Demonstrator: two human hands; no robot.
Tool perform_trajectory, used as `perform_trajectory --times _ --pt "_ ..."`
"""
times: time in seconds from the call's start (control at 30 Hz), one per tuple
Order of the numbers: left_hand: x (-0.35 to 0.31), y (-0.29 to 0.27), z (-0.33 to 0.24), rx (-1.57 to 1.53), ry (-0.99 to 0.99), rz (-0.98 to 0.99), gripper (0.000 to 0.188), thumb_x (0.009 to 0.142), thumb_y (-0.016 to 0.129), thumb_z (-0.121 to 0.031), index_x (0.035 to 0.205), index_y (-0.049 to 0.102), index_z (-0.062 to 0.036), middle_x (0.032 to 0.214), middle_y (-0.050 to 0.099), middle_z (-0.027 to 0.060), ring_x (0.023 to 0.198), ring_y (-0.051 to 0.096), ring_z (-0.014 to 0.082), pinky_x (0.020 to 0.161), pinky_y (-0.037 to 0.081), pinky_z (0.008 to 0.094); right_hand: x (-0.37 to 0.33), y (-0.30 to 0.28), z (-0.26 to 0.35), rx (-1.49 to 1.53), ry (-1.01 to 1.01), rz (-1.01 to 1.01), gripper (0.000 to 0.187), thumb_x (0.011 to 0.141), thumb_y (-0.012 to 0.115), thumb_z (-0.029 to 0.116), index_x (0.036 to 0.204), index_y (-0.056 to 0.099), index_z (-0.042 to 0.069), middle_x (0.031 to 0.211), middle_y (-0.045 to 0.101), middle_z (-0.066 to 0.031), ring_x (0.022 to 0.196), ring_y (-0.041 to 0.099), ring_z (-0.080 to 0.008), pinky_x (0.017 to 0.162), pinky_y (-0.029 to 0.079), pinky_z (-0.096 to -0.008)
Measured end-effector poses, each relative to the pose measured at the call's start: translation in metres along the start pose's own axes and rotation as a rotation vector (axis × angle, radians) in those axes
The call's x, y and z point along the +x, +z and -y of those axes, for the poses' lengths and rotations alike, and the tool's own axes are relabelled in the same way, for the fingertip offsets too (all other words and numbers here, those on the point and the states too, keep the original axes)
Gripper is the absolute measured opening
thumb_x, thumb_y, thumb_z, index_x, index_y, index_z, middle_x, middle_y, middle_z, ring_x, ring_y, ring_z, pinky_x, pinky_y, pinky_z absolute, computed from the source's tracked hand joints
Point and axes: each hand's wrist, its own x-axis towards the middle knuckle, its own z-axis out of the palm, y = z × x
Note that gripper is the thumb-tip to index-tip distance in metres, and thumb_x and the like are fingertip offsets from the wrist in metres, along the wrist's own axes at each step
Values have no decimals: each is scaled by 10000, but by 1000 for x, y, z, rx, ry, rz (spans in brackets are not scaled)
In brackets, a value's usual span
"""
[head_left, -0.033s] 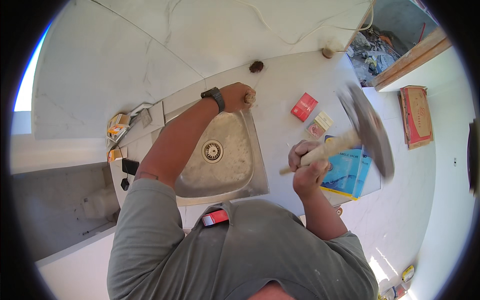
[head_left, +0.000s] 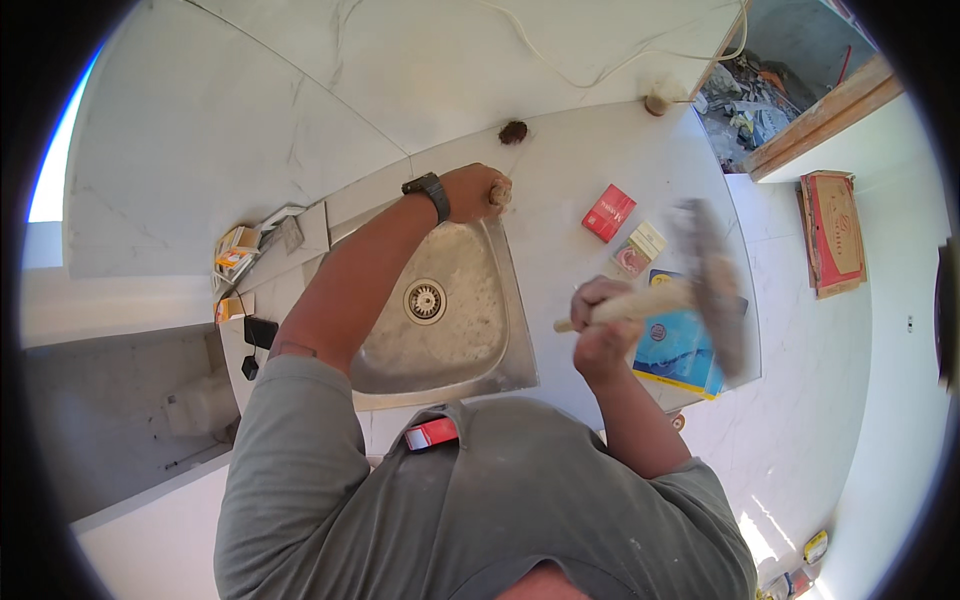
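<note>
My left hand point(head_left: 468, 195) is closed in a fist over the far right corner of a steel sink point(head_left: 518, 345), with a watch on its wrist. Whatever sits inside those fingers is hidden; the fingertips look dusty. My right hand point(head_left: 603, 340) grips the pale wooden handle of a hammer point(head_left: 655, 303). The hammer's long metal head, smeared by motion, is raised to the right above a blue flat package point(head_left: 675, 345). In the counter's far edge, just beyond my left fist, is a dark rough hole point(head_left: 512, 132).
A red pack point(head_left: 609, 213) and an open small pack point(head_left: 640, 248) lie right of the sink. Tile pieces and small boxes point(head_left: 238, 250) are at the left. A cup point(head_left: 656, 104) stands far right. Flattened cartons point(head_left: 833, 235) lean by the right wall.
The hammer and my right hand have shifted slightly left, and the hammer's head has swung with them. My left hand stays in place.
</note>
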Motion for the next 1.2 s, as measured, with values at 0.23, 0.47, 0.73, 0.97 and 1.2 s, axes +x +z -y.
perform_trajectory --times 0.23,0.47,0.73,0.97,1.2 --pt "-6 1 2 -4 22 -53 203 835 720 -133 837 557 -13 878 662 120 818 618 310 779 489 430 8 -7 14 55 426 169 544 1076 407 494 873 557 12 661 519 -39 591 481 -138 549 400 -311" --pt "-6 -2 4 8 10 -42 174 842 733 -137 883 602 -30 878 660 128 832 628 306 795 495 426 3 1 10 212 -18 66 546 1044 448 533 891 543 18 666 501 -34 558 472 -129 512 376 -303" --pt "-7 -4 -1 -50 -45 -39 173 842 737 -136 884 606 -31 833 667 135 787 631 288 768 493 418 13 -10 41 212 275 108 537 1071 429 486 882 563 1 675 526 -79 617 516 -149 582 436 -344" --pt "0 -4 4 -23 -47 -37 184 853 731 -132 901 578 -42 798 629 115 743 568 256 751 484 391 31 1 16 -78 526 266 594 1073 393 532 851 585 16 622 479 -22 538 444 -121 521 382 -290" --pt "-16 -30 19 -321 -54 -75 175 897 753 -177 940 624 -67 903 652 27 851 597 141 801 497 350 -3 -43 -39 -22 707 175 571 1073 403 512 849 581 18 636 499 -17 561 467 -105 535 387 -284"
